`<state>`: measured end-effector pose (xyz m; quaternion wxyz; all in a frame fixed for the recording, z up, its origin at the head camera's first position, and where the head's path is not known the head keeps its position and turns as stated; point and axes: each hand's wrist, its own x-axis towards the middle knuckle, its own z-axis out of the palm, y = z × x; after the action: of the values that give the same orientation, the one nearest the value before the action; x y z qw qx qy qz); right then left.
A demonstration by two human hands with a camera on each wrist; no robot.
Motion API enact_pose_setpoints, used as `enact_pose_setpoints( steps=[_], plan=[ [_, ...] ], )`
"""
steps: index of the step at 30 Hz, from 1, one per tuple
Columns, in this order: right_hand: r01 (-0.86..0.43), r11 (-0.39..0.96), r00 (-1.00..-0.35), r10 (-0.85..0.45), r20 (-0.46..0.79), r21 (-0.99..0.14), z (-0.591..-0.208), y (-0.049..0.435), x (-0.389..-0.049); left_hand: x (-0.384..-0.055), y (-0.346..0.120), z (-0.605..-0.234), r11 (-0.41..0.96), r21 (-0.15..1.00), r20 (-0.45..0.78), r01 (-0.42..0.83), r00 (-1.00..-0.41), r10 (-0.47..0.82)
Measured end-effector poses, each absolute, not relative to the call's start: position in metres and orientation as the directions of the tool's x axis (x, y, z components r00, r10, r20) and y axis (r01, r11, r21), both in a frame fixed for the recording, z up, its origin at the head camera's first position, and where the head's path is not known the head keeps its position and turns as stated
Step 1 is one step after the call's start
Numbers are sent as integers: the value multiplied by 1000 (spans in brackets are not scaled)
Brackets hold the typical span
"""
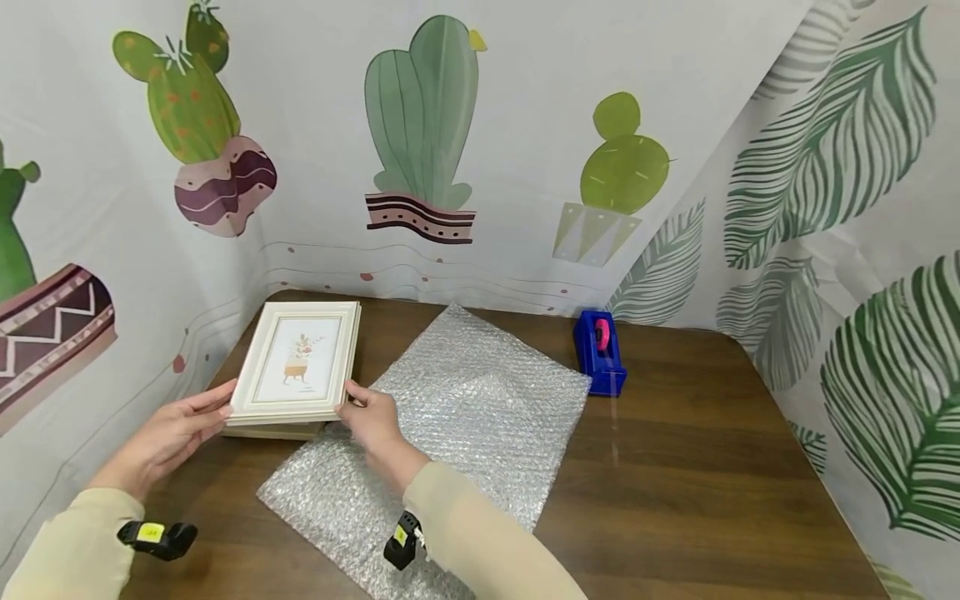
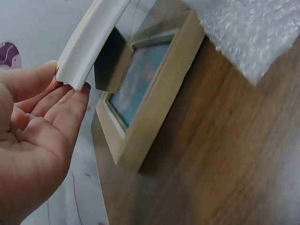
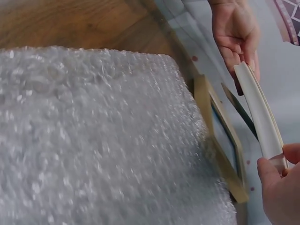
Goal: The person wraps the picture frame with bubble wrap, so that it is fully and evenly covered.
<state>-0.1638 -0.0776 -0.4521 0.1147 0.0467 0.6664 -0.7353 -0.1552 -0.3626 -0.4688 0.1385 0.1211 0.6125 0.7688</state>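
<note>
A white picture frame (image 1: 300, 360) with a potted-plant print is held between both hands, facing up in the head view. My left hand (image 1: 168, 437) pinches its near left corner between thumb and fingers. At the near right corner, my right hand (image 1: 375, 421) grips the edge. Below it lies a light wooden picture frame (image 2: 154, 108) with a bluish picture, mostly hidden in the head view. The left wrist view shows a gap between the two frames, with a dark flap (image 2: 110, 63) hanging from the white one's underside.
A sheet of bubble wrap (image 1: 487, 408) lies diagonally on the brown wooden table (image 1: 697, 467), partly under my right forearm. Farther back on the right stands a blue tape dispenser (image 1: 600, 358) with a pink roll. Cloth printed with cacti and leaves (image 1: 525, 150) surrounds the table.
</note>
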Motion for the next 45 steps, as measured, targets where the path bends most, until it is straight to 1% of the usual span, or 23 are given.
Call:
enact_pose_setpoints(
  steps=[2, 4, 8, 15, 23, 31, 34, 39, 45],
  plan=[
    [221, -80, -970, -121, -211, -972, -450, -72, -164, -154, -358, -465, -179, 983, 19, -47, -937, 349],
    [200, -77, -972, -138, -189, -977, -448, -67, -165, -152, -353, -462, -128, 991, 19, -25, -942, 335],
    [198, -86, -971, -155, -183, -976, -444, -54, -166, -151, -342, -454, -22, 1000, 0, -7, -955, 296],
    [169, -55, -973, -172, -157, -984, -439, -19, -160, -148, -306, -443, 52, 999, 1, 16, -961, 277],
    [210, 4, -968, -144, -208, -978, -442, 32, -147, -143, -249, -446, 176, 983, -86, -44, -968, 237],
    [210, 45, -970, -114, -214, -977, -443, 68, -134, -138, -210, -443, 258, 964, -122, -59, -965, 231],
    [210, 55, -969, -123, -216, -976, -444, 80, -126, -133, -199, -445, 275, 958, -145, -77, -961, 237],
    [215, 42, -967, -133, -219, -976, -449, 98, -115, -125, -181, -452, 236, 966, -167, -108, -954, 247],
    [236, 48, -967, -92, -239, -971, -457, 114, -105, -116, -163, -461, 206, 968, -190, -141, -951, 242]
  ],
)
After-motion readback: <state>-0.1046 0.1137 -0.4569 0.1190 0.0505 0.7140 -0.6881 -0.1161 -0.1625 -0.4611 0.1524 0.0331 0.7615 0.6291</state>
